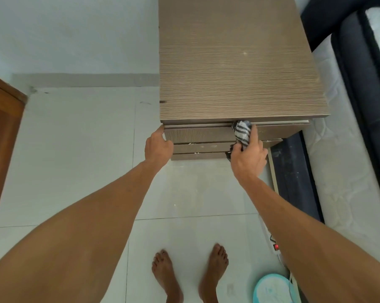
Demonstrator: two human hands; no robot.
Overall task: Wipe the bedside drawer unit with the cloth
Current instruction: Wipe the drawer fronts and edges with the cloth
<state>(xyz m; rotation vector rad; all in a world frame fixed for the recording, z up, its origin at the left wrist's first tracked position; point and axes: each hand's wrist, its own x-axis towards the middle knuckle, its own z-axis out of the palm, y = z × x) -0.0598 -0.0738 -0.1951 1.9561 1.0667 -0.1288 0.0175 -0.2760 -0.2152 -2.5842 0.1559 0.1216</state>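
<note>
Right grip (249, 154) clutches cloth (242, 131) | against drawer unit (239, 68) | no writing legible

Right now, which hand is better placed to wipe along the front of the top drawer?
The right hand. It already grips the grey-and-white striped cloth and presses it on the top drawer front of the brown wood-grain drawer unit. The left hand only holds the unit's left front corner.

Drawer unit (239, 68) — matt wood-grain laminate, finely ridged. Cloth (242, 132) — soft striped woven fabric. Floor (75, 162) — glossy smooth tile.
</note>
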